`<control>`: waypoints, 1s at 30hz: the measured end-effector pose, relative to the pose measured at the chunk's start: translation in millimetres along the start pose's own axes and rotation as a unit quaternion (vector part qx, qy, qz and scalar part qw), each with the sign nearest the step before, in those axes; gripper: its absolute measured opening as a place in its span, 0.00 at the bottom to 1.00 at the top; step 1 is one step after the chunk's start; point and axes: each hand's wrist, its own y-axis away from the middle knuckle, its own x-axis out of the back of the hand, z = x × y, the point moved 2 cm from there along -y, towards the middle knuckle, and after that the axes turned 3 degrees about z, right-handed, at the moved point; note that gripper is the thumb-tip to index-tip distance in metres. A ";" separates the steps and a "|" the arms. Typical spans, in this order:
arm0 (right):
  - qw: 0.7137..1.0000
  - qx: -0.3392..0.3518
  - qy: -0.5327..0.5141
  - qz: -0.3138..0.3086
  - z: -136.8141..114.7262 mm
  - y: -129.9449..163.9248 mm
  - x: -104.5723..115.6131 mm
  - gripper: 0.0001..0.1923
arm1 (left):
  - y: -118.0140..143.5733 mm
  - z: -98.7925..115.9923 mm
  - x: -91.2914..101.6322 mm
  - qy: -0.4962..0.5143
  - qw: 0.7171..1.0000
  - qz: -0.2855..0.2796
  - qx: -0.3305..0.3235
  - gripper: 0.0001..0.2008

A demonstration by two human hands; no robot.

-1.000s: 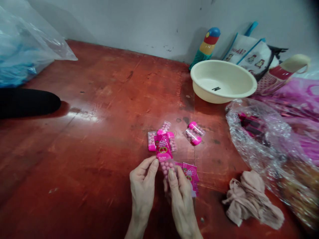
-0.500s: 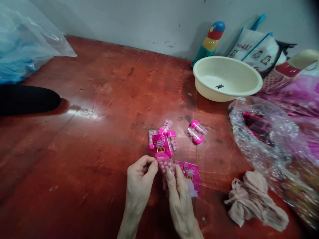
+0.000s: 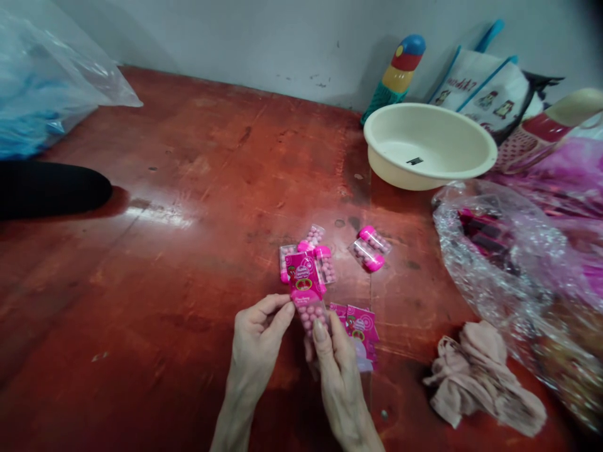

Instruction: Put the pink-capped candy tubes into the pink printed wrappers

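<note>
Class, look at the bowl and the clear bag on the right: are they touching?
Apart. The head view shows a strip of red table between the cream bowl and the near edge of the clear bag.

Printed label on the pink candy packet (image 3: 305,280): too small to read. Lower end of the packet hidden behind the right hand (image 3: 340,370); both forearms cut off by the bottom edge. Black rounded object (image 3: 51,188) and clear plastic bag of blue material (image 3: 42,88): cut off at the left edge. Crinkled transparent bag (image 3: 513,270): contents blurred, running off the right edge. Small dark mark inside the cream plastic basin (image 3: 471,135): unidentifiable.
</note>
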 end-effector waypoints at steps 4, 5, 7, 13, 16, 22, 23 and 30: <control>1.000 -0.012 -0.018 -0.009 -2.9 0.4 -0.4 0.13 | 1.4 3.3 2.5 -0.111 0.990 -0.018 -0.081 0.06; 1.000 -0.015 -0.023 -0.010 -3.5 0.3 -0.4 0.13 | 1.9 4.7 2.8 -0.135 0.985 -0.024 -0.100 0.06; 0.999 -0.021 -0.033 -0.011 -4.2 0.3 -0.5 0.13 | 2.6 7.6 2.7 -0.162 0.979 -0.038 -0.117 0.07; 0.997 -0.040 -0.062 0.014 0.5 3.9 -3.7 0.14 | 3.2 11.9 -2.4 -0.115 0.990 -0.040 -0.074 0.10; 0.995 -0.053 -0.087 0.013 5.6 7.2 -9.0 0.15 | 4.7 9.4 -6.5 -0.095 0.993 -0.028 -0.068 0.09; 0.988 -0.051 -0.148 0.018 11.7 10.9 -11.0 0.16 | 10.8 4.3 -15.7 -0.074 0.996 -0.015 -0.047 0.09; 0.991 -0.035 -0.125 0.038 11.5 10.8 -8.9 0.15 | 11.8 4.9 -17.0 -0.078 0.996 -0.010 -0.048 0.08; 0.969 -0.090 -0.230 -0.016 6.6 3.6 -5.2 0.12 | 11.0 3.6 -18.7 -0.026 1.000 -0.005 -0.004 0.08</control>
